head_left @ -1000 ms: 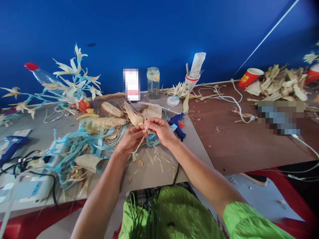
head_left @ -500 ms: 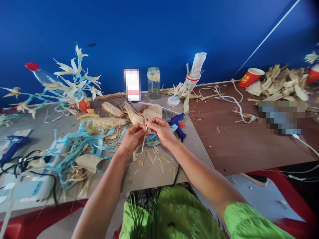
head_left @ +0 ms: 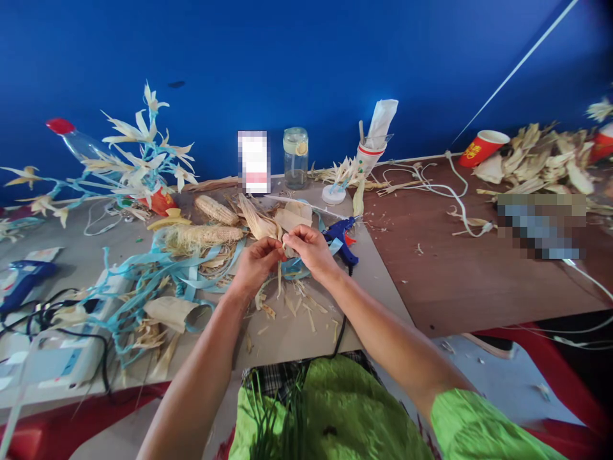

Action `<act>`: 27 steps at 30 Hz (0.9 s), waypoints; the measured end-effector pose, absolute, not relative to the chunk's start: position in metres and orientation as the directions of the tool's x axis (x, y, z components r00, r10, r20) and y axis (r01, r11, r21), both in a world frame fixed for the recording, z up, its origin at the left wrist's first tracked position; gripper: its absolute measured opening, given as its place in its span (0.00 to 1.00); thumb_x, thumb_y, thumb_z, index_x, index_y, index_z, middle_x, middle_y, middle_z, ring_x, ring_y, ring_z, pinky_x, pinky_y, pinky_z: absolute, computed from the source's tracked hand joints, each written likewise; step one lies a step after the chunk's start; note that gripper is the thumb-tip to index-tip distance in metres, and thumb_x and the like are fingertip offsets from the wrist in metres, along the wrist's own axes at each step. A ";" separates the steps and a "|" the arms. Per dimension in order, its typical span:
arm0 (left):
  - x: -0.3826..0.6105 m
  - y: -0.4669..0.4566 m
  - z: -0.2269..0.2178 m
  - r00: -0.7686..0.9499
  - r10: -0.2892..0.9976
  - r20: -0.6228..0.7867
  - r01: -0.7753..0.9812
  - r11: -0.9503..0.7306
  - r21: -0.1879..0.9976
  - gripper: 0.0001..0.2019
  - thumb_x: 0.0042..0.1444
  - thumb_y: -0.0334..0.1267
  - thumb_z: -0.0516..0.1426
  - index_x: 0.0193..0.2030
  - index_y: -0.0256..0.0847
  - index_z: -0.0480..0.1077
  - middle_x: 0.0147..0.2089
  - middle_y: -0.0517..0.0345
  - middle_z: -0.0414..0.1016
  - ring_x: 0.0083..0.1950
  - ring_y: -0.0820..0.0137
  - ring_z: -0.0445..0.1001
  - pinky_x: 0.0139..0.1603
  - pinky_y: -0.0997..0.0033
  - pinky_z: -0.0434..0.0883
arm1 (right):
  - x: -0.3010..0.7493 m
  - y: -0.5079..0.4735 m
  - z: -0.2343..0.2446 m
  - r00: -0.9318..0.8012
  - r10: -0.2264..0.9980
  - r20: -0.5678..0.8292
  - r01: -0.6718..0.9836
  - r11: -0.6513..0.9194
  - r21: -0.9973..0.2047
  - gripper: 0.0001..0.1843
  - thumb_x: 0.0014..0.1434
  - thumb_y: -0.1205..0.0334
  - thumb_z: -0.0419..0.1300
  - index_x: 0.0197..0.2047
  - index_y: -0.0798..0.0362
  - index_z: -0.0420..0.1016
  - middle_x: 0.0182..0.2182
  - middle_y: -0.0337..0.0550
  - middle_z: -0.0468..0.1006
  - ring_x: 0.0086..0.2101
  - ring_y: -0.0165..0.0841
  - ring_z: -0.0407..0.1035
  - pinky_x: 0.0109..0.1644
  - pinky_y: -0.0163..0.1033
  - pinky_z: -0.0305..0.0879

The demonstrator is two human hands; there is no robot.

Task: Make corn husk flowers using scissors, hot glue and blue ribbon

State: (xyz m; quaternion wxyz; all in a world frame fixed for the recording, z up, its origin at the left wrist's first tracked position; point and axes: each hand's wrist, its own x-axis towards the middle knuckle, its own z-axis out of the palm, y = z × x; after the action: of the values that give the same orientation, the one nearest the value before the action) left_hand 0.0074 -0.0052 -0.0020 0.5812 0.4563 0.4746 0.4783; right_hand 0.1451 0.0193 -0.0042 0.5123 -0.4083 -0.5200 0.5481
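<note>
My left hand point(head_left: 258, 263) and my right hand point(head_left: 312, 253) meet over the table, fingertips pinched together on a thin pale corn husk strip point(head_left: 279, 281). The strip's end dangles below the fingers; the part between the fingertips is mostly hidden. Just behind the hands lies a corn husk bundle point(head_left: 257, 218). Two corn cobs, one of them a bare cob point(head_left: 216, 211), rest to the left. Beside my right hand is a blue glue gun point(head_left: 342, 239). Light blue ribbon point(head_left: 194, 278) lies tangled left of my left hand.
Husk flowers on blue stems point(head_left: 143, 144) stand at the left in a red cup point(head_left: 161, 202). A glass bottle point(head_left: 295, 160), a white cup point(head_left: 370, 156) and white cables point(head_left: 457, 201) are along the back. A second glue gun point(head_left: 26, 278) lies by a power strip point(head_left: 103, 319).
The hanging strip now drops straighter and closer below the fingertips. Both hands stay in nearly the same place, with the fingers shifted slightly.
</note>
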 end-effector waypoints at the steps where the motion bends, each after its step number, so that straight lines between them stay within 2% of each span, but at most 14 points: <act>1: 0.007 -0.005 -0.002 0.092 0.988 -0.122 -0.140 0.134 0.981 0.10 0.46 0.40 0.63 0.29 0.37 0.68 0.22 0.63 0.71 0.19 0.82 0.57 0.20 0.79 0.53 | 0.146 0.019 -0.003 -0.145 0.986 0.078 -0.144 0.057 -0.988 0.15 0.49 0.52 0.61 0.22 0.54 0.65 0.17 0.30 0.58 0.21 0.23 0.50 0.25 0.32 0.48; 3: 0.007 -0.005 -0.001 0.096 0.985 -0.145 -0.181 0.161 0.970 0.09 0.45 0.39 0.63 0.29 0.37 0.68 0.22 0.63 0.71 0.18 0.83 0.57 0.20 0.80 0.53 | 0.147 0.018 0.000 -0.154 0.985 0.081 -0.184 0.052 -0.982 0.14 0.49 0.52 0.62 0.26 0.54 0.68 0.19 0.31 0.61 0.22 0.23 0.53 0.26 0.32 0.51; 6: 0.005 -0.005 0.001 0.110 0.977 -0.185 -0.229 0.205 0.952 0.10 0.44 0.38 0.64 0.29 0.37 0.68 0.22 0.62 0.71 0.18 0.82 0.60 0.20 0.80 0.54 | 0.149 0.016 0.004 -0.216 0.970 0.107 -0.242 0.053 -0.969 0.15 0.49 0.53 0.61 0.38 0.54 0.72 0.24 0.32 0.66 0.25 0.24 0.58 0.31 0.32 0.57; 8: 0.004 -0.005 0.001 0.131 0.971 -0.200 -0.249 0.228 0.941 0.10 0.44 0.38 0.64 0.30 0.37 0.69 0.22 0.62 0.71 0.19 0.81 0.61 0.20 0.79 0.55 | 0.149 0.016 0.004 -0.273 0.955 0.118 -0.249 0.048 -0.967 0.17 0.49 0.54 0.61 0.40 0.54 0.73 0.26 0.33 0.68 0.26 0.24 0.61 0.33 0.33 0.59; 11: 0.004 -0.005 0.001 0.150 0.967 -0.206 -0.248 0.239 0.939 0.10 0.44 0.39 0.64 0.29 0.36 0.69 0.23 0.61 0.71 0.19 0.81 0.61 0.20 0.79 0.55 | 0.147 0.017 0.002 -0.295 0.947 0.125 -0.240 0.053 -0.969 0.12 0.50 0.55 0.60 0.35 0.54 0.74 0.26 0.36 0.71 0.26 0.25 0.63 0.33 0.33 0.61; 14: 0.004 -0.005 0.001 0.149 0.969 -0.197 -0.217 0.227 0.949 0.10 0.44 0.39 0.64 0.28 0.36 0.68 0.22 0.62 0.70 0.18 0.82 0.58 0.20 0.79 0.53 | 0.146 0.019 -0.001 -0.237 0.960 0.147 -0.166 0.110 -0.980 0.09 0.50 0.56 0.59 0.31 0.54 0.72 0.24 0.36 0.72 0.25 0.25 0.62 0.31 0.33 0.60; 21: 0.005 -0.005 0.000 0.122 0.980 -0.157 -0.107 0.171 0.980 0.10 0.46 0.40 0.62 0.28 0.36 0.68 0.22 0.63 0.69 0.18 0.83 0.55 0.20 0.79 0.50 | 0.146 0.018 -0.002 -0.158 0.962 0.221 0.043 0.230 -0.972 0.12 0.52 0.54 0.58 0.27 0.55 0.68 0.21 0.35 0.67 0.23 0.25 0.57 0.27 0.32 0.55; 27: 0.007 -0.006 0.002 0.120 0.986 -0.119 -0.004 0.120 0.993 0.11 0.48 0.42 0.61 0.27 0.36 0.68 0.21 0.65 0.66 0.19 0.82 0.53 0.21 0.77 0.49 | 0.146 0.017 -0.001 -0.103 0.946 0.306 0.211 0.322 -0.923 0.12 0.54 0.55 0.57 0.25 0.54 0.66 0.22 0.35 0.66 0.23 0.26 0.58 0.29 0.32 0.56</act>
State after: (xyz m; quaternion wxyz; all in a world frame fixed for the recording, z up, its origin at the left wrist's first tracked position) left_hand 0.0070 -0.0057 0.0015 0.5608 0.4953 0.4955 0.4412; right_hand 0.1465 0.0165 -0.0008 0.4966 -0.4495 -0.6437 0.3702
